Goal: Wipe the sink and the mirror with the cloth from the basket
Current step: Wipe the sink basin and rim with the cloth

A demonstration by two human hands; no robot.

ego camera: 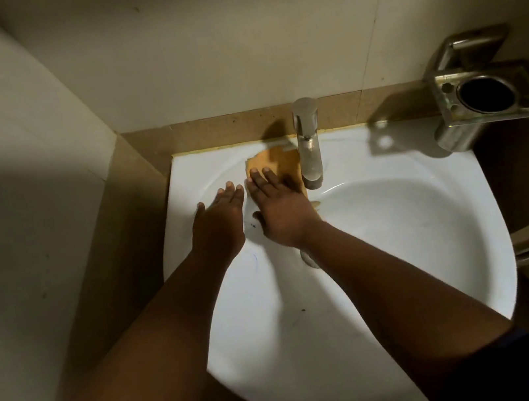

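Wiping the back-left ledge of the sink (407,281), both forearms reaching in from the near edge over the white basin. Dark specks show on the near basin wall and just beside the right wrist; judged unwiped or stubborn. Drain (308,259) partly hidden under the right forearm. Left hand (219,221) flat, fingers spread wide, holding nothing, resting or hovering on the ledge just beside the right hand; contact cannot be told. Right hand (278,212) flat and open, palm and fingers pressing down on the orange cloth (276,160), which lies spread on the ledge touching the left side of the faucet (309,144) base. Beyond, a tan backsplash strip and pale wall; a metal toothbrush holder (485,96) sits on the right wall, well apart. No mirror or basket in view. Judgement: sink step underway, mirror not yet begun. To do it well: keep the palm flat for even pressure, work the cloth around the faucet base, then sweep down into the basin toward the specks.
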